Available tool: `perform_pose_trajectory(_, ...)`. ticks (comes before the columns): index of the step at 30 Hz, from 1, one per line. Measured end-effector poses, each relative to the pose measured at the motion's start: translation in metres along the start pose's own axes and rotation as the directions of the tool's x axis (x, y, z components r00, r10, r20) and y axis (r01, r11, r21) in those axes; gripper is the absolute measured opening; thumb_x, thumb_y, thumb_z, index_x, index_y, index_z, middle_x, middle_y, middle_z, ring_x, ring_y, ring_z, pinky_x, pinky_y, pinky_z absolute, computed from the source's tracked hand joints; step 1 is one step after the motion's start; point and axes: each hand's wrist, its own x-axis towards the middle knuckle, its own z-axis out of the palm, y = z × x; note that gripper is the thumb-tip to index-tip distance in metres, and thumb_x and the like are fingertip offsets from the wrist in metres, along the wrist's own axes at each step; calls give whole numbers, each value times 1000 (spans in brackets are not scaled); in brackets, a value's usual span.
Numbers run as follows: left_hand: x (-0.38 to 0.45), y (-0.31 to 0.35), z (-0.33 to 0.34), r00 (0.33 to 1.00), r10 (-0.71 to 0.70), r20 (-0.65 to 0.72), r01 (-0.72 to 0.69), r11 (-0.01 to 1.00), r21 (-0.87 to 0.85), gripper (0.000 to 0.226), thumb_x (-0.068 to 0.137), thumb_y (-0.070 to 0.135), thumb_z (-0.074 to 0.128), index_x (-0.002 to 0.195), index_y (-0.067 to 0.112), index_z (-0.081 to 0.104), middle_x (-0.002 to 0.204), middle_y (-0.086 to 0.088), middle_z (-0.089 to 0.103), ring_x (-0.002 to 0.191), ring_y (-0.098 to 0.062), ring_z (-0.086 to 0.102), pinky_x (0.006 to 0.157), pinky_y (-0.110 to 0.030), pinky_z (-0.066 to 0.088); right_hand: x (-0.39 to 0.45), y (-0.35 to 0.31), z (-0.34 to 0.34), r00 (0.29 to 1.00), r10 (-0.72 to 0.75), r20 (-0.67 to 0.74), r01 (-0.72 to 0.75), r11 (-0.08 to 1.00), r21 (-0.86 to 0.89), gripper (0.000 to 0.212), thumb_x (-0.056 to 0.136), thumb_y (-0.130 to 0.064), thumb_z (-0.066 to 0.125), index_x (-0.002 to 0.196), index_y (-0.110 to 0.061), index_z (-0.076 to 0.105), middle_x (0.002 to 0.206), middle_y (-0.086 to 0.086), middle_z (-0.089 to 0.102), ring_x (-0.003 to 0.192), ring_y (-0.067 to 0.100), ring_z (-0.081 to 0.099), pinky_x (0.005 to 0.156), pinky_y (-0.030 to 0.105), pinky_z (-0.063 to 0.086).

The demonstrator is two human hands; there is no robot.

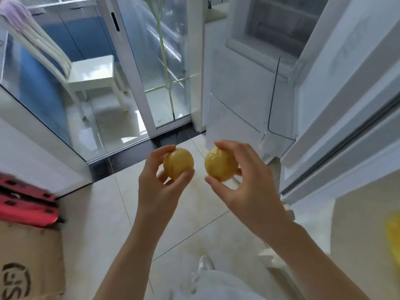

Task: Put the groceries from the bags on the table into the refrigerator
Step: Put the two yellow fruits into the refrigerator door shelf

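My left hand (159,187) holds a round yellow fruit (178,163) wrapped in clear film, gripped between thumb and fingers. My right hand (249,185) holds a second, similar yellow fruit (219,164). Both fruits hang over the tiled floor at mid-frame, a short gap between them. The white refrigerator (255,87) stands just beyond and to the right, with its door (346,100) swung open along the right edge. Clear door bins (281,109) and an upper compartment (279,29) show inside.
A glass sliding door (151,68) and a white chair (91,72) lie ahead on the left. A red case (26,202) and a cardboard box (28,263) sit at the lower left. Something yellow (394,241) shows at the right edge.
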Motion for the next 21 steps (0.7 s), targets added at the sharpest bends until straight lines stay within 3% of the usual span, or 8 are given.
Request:
perform_pose_trajectory(4, 63, 17, 14, 998, 54, 39, -53, 998, -39, 47, 75, 7, 80, 108, 34, 58, 112, 1, 63, 94, -19, 67, 63, -16, 51, 57, 4, -1, 997, -38, -69, 35, 998, -54, 58, 76, -30, 79, 126, -17, 52, 119, -3, 56, 101, 2, 48, 84, 5, 43)
perform_pose_trajectory(8, 121, 28, 31, 986, 75, 147, -64, 995, -77, 46, 75, 8, 80, 108, 32, 59, 106, 4, 63, 85, -1, 66, 60, -13, 50, 103, 14, 2, 987, -21, -160, 2, 994, -114, 59, 75, -27, 81, 125, -19, 52, 120, -5, 56, 101, 1, 50, 84, 5, 43)
perform_pose_trajectory(11, 169, 33, 45, 961, 86, 263, -58, 992, -115, 45, 74, 7, 81, 106, 30, 60, 104, 0, 65, 83, -6, 67, 60, -15, 51, 134, 22, 6, 965, -1, -262, -39, 988, -149, 58, 74, -23, 82, 124, -16, 55, 119, -2, 57, 102, 3, 53, 84, 7, 44)
perform_pose_trajectory(18, 275, 47, 65, 820, 86, 566, 10, 986, -164, 42, 77, 4, 77, 108, 28, 62, 102, 5, 66, 78, -1, 67, 60, -13, 49, 193, 39, 23, 884, 98, -458, -242, 932, -269, 56, 73, -16, 82, 123, -14, 57, 119, -3, 57, 102, 2, 54, 88, 5, 39)
perform_pose_trajectory(21, 310, 49, 71, 741, 88, 665, 15, 989, -147, 43, 77, 6, 77, 109, 30, 61, 97, 11, 65, 80, -3, 67, 60, -15, 50, 208, 41, 29, 818, 172, -549, -367, 891, -268, 57, 72, -14, 82, 124, -15, 57, 118, -4, 56, 100, 3, 53, 87, 4, 38)
